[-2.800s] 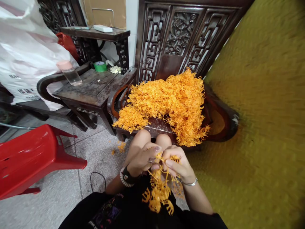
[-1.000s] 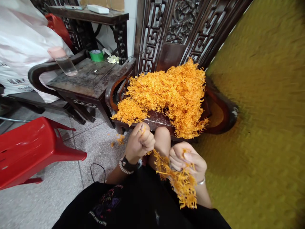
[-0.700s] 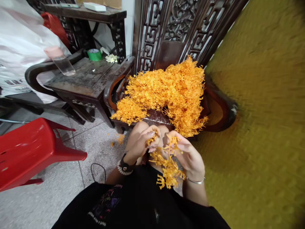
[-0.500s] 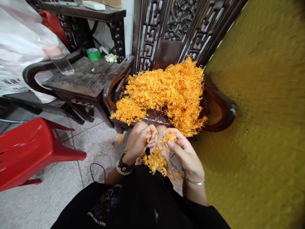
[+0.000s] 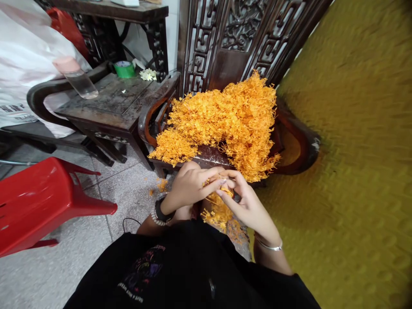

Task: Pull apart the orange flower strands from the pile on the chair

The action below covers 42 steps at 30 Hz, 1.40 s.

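Between my two hands, above my lap, hangs a bunch of orange plastic-looking sprigs (image 5: pixel 217 213) with fine branching tips. My left hand (image 5: pixel 195 184) is closed, its fingertips pressed to the upper part of the bunch. From the other side my right hand (image 5: pixel 243 197) pinches the same part with thumb and fingers. Fingertips of both hands meet there and hide what lies exactly between them. A large heap of similar orange sprigs (image 5: pixel 222 113) covers most of the dark carved chair seat (image 5: pixel 210 156) just beyond my knees.
A red plastic stool (image 5: pixel 54 197) stands at left. A dark side table (image 5: pixel 109 101) carries a clear bottle with pink cap (image 5: pixel 79 79) and green tape (image 5: pixel 125 69). White bags (image 5: pixel 25 56) lie behind. An olive textured surface (image 5: pixel 350 171) fills the right. Orange scraps (image 5: pixel 162 185) dot the floor.
My left hand has moved right and turned its back up, bringing its fingers against the right hand's. The hanging orange bunch has shifted slightly right.
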Motion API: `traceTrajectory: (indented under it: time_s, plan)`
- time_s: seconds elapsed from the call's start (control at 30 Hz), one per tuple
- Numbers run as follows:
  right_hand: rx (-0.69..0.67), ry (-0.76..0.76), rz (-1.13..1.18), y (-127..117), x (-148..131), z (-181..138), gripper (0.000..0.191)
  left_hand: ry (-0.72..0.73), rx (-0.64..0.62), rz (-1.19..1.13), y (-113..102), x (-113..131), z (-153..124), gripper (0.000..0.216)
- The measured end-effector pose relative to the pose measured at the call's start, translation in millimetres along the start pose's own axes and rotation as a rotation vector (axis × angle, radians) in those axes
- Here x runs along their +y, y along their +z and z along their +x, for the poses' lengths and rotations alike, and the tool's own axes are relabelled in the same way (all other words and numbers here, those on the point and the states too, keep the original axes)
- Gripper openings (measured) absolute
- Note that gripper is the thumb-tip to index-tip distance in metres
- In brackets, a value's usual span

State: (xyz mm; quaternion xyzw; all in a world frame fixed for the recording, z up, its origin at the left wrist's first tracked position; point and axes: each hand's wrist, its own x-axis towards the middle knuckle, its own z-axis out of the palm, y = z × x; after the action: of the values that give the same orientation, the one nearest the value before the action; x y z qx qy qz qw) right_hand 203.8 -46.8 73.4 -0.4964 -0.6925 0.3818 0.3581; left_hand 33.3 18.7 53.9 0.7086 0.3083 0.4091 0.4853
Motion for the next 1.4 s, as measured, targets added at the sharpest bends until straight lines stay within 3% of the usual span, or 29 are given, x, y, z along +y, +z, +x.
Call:
traceTrajectory:
  time_s: [0.13,0.2,0.27,0.37,0.47,0.6,0.83,0.9,0.97,1.03,1.13,1.2,1.33,1.4]
  plan:
    - [-0.028,-0.037,-0.032,-2,-3,0,0.028,-0.062,-0.200,-0.199,-1,-13,1,0.015]
    - [-0.044,-0.060,-0.026,-2,-3,1,0.024,-0.166,-0.359,-0.315,0,-20,-1,0.024]
    - [-0.031,-0.058,0.017,-2,-3,2,0.021,-0.278,-0.415,-0.407,1,-25,-3,0.031]
    - [0.039,-0.036,0.035,1,-1,3,0.018,-0.315,-0.247,-0.400,1,-26,-7,0.035]
    - [0.048,-0.003,-0.043,7,2,6,0.014,-0.155,-0.099,-0.239,-1,-21,-11,0.035]
    - [-0.025,-0.022,-0.003,15,2,9,0.019,-0.027,-0.028,-0.166,-1,-15,-18,0.037]
    - [-0.240,-0.084,0.416,24,-1,6,0.036,-0.202,-0.110,-0.964,27,-23,-39,0.046]
    - [-0.196,-0.098,0.603,27,3,6,0.043,-0.248,-0.061,-1.129,29,-22,-41,0.048]
    - [-0.097,-0.123,0.818,27,7,6,0.048,-0.242,0.065,-1.219,25,-20,-39,0.051]
    - [0.019,-0.090,0.934,24,8,5,0.045,-0.210,0.136,-1.256,17,-17,-37,0.052]
    - [0.099,0.070,0.879,12,4,5,0.028,-0.185,0.011,-1.210,9,-14,-35,0.053]
    - [0.117,0.124,0.834,4,0,4,0.030,-0.201,-0.026,-1.156,9,-12,-36,0.055]
    - [0.144,0.109,0.789,-7,-5,3,0.040,-0.254,0.143,-1.135,13,-5,-35,0.053]
    - [0.151,0.083,0.761,-9,-5,0,0.042,-0.285,0.155,-1.166,12,-2,-33,0.048]
